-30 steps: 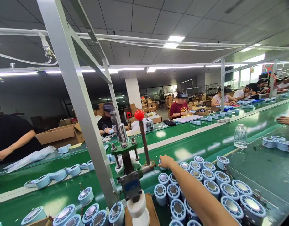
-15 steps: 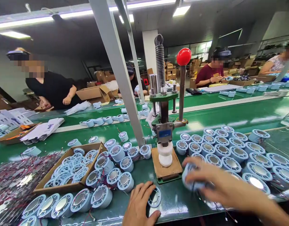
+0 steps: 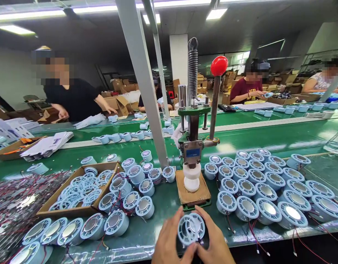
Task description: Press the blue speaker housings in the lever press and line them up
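My left hand (image 3: 166, 240) and my right hand (image 3: 215, 240) are together near the bench's front edge, fingers curved and thumbs almost meeting. Between them are light-blue slotted rings (image 3: 181, 231), apparently two overlapping; my left hand closes on the left side and my right hand on the right side. Palms and lower fingers are partly hidden. Just beyond my fingertips stands a hand press (image 3: 192, 152) with a red-knobbed lever (image 3: 215, 99). Its white pressing block (image 3: 191, 178) is above a brown board (image 3: 182, 190).
Rows of light-blue round housings with silver discs (image 3: 246, 207) stand at right, wires trailing over the edge. More housings (image 3: 116, 222) stand at left around a cardboard box (image 3: 72, 212) of rings. Wired parts (image 3: 17, 201) are heaped far left. Several people work across the green belt (image 3: 254, 137).
My right hand has left a housing in the right-hand rows and come back to the middle beside my left. The ring that lay under my left hand is now between both hands.
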The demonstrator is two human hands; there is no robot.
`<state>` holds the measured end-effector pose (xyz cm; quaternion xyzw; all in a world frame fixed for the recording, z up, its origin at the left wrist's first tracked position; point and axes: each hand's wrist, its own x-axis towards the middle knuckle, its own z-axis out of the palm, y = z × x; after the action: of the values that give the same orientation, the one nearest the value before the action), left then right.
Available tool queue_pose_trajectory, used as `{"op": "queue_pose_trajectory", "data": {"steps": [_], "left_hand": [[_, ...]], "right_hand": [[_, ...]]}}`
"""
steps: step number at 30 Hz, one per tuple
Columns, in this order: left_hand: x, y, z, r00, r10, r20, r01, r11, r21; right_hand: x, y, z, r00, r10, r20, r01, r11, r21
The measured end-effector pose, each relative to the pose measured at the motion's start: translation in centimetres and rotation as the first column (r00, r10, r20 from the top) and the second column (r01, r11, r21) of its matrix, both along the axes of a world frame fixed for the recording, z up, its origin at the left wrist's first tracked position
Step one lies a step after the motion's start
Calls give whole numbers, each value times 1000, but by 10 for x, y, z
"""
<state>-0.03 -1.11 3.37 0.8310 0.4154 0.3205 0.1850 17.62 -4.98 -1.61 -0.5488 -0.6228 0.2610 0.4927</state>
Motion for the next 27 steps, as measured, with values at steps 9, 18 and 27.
{"op": "queue_pose_trajectory", "data": {"steps": [9,18,27], "left_hand": [[26,7,8,995,-50,-81,41,993,-110],[34,-2,-24,984,143,106,-122,975,-184],[29,34,7,960,209,188,-138,934,-330]], "right_hand": [[-21,9,-18,977,-205,-56,211,968,137],[-12,9,-12,990,-97,97,82,986,146],[71,24,167,871,-2,492,-80,986,145]]}}
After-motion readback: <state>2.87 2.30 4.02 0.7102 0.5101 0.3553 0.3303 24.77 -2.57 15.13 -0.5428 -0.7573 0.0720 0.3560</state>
